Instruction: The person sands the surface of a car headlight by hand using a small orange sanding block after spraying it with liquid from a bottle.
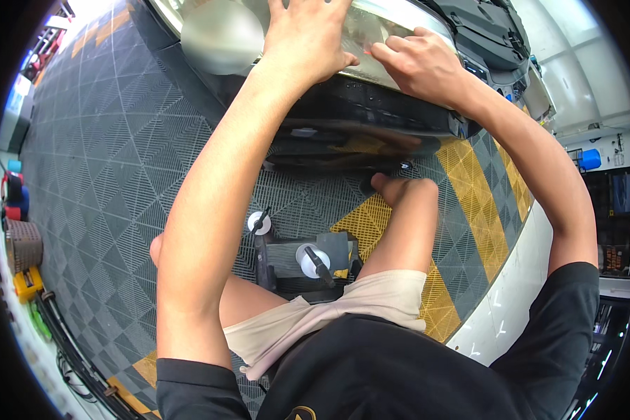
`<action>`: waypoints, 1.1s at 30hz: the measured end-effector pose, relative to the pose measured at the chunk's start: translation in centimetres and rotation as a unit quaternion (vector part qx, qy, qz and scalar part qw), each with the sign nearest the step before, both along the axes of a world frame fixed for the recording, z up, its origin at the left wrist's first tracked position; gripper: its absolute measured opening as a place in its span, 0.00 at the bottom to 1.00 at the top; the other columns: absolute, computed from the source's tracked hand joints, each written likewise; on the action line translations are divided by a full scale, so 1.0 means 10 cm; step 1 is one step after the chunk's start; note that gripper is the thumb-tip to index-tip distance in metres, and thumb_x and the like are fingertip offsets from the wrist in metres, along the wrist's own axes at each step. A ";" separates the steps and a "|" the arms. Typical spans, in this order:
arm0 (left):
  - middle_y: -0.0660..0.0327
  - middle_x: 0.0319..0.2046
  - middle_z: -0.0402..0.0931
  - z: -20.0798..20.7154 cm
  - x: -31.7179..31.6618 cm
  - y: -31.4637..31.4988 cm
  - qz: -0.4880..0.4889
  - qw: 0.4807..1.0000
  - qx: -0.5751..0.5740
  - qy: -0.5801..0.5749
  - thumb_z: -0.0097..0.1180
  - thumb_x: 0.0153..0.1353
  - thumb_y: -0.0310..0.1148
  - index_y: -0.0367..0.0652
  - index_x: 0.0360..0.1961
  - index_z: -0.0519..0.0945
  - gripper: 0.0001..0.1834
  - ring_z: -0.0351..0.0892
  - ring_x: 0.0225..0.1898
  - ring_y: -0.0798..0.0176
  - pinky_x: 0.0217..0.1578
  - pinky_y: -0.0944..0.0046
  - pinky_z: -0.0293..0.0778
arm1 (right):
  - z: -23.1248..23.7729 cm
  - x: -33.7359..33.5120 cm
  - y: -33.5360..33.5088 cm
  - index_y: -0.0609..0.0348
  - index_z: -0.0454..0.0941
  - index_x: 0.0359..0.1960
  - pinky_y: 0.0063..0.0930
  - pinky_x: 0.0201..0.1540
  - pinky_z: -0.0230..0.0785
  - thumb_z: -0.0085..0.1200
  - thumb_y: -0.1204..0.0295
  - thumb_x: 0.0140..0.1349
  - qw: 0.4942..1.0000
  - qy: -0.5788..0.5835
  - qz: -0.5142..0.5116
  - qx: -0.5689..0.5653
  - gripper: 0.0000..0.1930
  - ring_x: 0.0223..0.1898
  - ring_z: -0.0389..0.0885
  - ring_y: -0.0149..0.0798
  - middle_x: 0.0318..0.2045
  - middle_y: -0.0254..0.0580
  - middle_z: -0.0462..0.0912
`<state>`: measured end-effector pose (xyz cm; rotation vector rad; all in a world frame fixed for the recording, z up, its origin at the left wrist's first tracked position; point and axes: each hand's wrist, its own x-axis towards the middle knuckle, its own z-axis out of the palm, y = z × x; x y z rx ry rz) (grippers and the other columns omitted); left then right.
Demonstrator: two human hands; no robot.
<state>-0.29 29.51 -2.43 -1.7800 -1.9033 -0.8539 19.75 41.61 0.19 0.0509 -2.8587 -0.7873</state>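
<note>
A car headlight with a clear, wet-looking lens spans the top of the head view, set in a dark bumper. My left hand lies flat against the lens with its fingers spread and thumb apart; its fingertips run out of the picture. To its right, my right hand is closed, with curled fingers at the lens surface. A small red spot shows at its fingertips, but what they pinch is hidden. A round, blurred pale patch covers the headlight's left part.
Between my legs stand two spray bottles, one farther off and one nearer, beside a dark grey low stand. The engine bay is exposed at upper right. Grey and yellow floor tiles surround me. Hoses lie at the left.
</note>
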 end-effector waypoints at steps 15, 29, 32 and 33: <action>0.45 0.65 0.68 0.04 -0.06 0.05 -0.012 0.998 -0.043 -0.032 0.84 0.41 0.39 0.49 0.72 0.70 0.54 0.65 0.72 0.39 0.72 0.32 0.59 | 0.04 0.02 -0.02 0.56 0.77 0.40 0.45 0.40 0.70 0.56 0.70 0.70 0.992 0.055 -0.020 -0.114 0.05 0.33 0.85 0.51 0.25 0.42 0.80; 0.43 0.65 0.68 0.12 0.02 -0.05 -0.032 0.997 -0.045 -0.049 0.83 0.41 0.37 0.47 0.71 0.69 0.53 0.64 0.71 0.37 0.71 0.35 0.61 | -0.12 0.05 -0.04 0.52 0.80 0.47 0.38 0.47 0.67 0.60 0.73 0.62 0.999 0.025 -0.023 0.015 0.12 0.34 0.87 0.40 0.26 0.35 0.84; 0.43 0.65 0.68 0.00 -0.07 0.02 -0.015 0.999 -0.011 -0.028 0.83 0.41 0.37 0.47 0.71 0.70 0.53 0.64 0.71 0.37 0.71 0.35 0.61 | -0.08 0.02 -0.05 0.52 0.80 0.47 0.38 0.46 0.66 0.60 0.73 0.63 0.999 0.031 -0.008 -0.036 0.11 0.34 0.86 0.41 0.26 0.35 0.83; 0.43 0.65 0.68 -0.10 -0.12 0.07 -0.003 1.000 0.017 -0.012 0.83 0.41 0.37 0.48 0.70 0.70 0.52 0.64 0.71 0.37 0.71 0.35 0.61 | -0.04 -0.01 -0.03 0.52 0.80 0.47 0.38 0.46 0.66 0.60 0.73 0.63 0.999 0.033 -0.003 -0.035 0.11 0.34 0.86 0.41 0.26 0.35 0.83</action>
